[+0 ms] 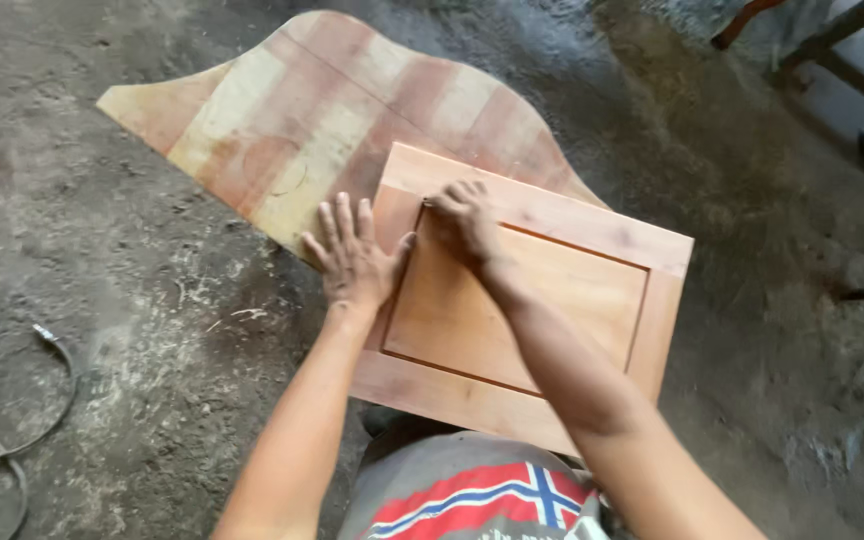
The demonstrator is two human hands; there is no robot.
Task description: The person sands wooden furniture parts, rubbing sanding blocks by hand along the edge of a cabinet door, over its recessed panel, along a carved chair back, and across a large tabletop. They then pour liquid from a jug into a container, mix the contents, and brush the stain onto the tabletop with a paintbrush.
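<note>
Under and beyond the hands lies a broad wavy-edged plywood board (pixel 292 120) with pale and reddish stripes, flat on the dusty grey concrete floor (pixel 102 300). Well to the left of the hands, a thin dark cable (pixel 22 440) curls over the floor among pale wood shavings (pixel 242 315). Far off to the upper right stand dark furniture legs (pixel 832 45).

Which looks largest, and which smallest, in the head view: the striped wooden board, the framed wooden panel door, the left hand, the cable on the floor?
1. Striped wooden board and framed wooden panel door: similar; the door covers part of the board, so I cannot rank them.
2. Cable, a thin loop cut off by the picture's edge.
3. Left hand.
</note>
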